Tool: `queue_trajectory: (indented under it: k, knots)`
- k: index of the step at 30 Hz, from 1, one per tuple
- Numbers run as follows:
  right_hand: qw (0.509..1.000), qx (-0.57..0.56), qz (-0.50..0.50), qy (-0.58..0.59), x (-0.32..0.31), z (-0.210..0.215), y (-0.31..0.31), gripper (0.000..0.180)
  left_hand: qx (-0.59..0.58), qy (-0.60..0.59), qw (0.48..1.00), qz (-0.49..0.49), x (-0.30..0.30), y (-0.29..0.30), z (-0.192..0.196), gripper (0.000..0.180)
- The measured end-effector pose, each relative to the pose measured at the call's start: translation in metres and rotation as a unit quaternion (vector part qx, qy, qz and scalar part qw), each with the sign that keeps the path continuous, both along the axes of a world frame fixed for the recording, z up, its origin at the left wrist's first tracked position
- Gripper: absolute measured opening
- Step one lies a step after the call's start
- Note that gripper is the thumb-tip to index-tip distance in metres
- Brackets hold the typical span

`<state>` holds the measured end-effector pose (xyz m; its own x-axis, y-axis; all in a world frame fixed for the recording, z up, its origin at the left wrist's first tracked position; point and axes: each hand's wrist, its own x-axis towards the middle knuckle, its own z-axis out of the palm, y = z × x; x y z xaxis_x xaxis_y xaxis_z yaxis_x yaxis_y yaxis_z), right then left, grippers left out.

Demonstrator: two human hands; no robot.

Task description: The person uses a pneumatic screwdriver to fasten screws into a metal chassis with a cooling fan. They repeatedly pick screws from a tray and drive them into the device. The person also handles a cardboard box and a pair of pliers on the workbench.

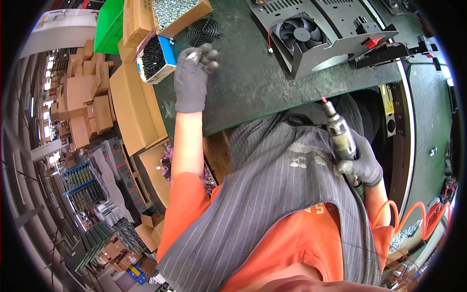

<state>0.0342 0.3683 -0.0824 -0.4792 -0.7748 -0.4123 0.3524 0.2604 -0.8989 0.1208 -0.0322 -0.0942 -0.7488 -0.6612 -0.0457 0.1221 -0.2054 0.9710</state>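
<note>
In a grey glove, my right hand (365, 163) is wrapped round a pneumatic screwdriver (341, 138), its red-ended tip pointing up toward the table's near edge. My left hand (194, 70), gloved too, is over the left part of the green table with its fingers curled in. Whatever lies between those fingers, if anything, is too small to make out. Just beyond the fingertips is a round black wire fan guard (203, 32). Beside that hand sits a small box of black screws (152, 59). Farther right stands a grey metal housing (323, 41) with a black fan (300, 33) in it.
A carton of silvery screws (171, 10) stands behind the black ones, next to a green bin (108, 27). An orange coiled air hose (401, 221) hangs at my right. Open cardboard boxes (136, 104) are beside the table's left edge. The dark green tabletop (238, 78) lies before me.
</note>
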Motion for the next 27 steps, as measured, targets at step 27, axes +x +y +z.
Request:
queue_trajectory:
  k: [27]
  knots:
    - [0.981,-0.022,0.191,0.025,-0.001,0.03,-0.081,0.055,0.053,-0.077,0.948,-0.305,0.007,0.034,0.029,0.047]
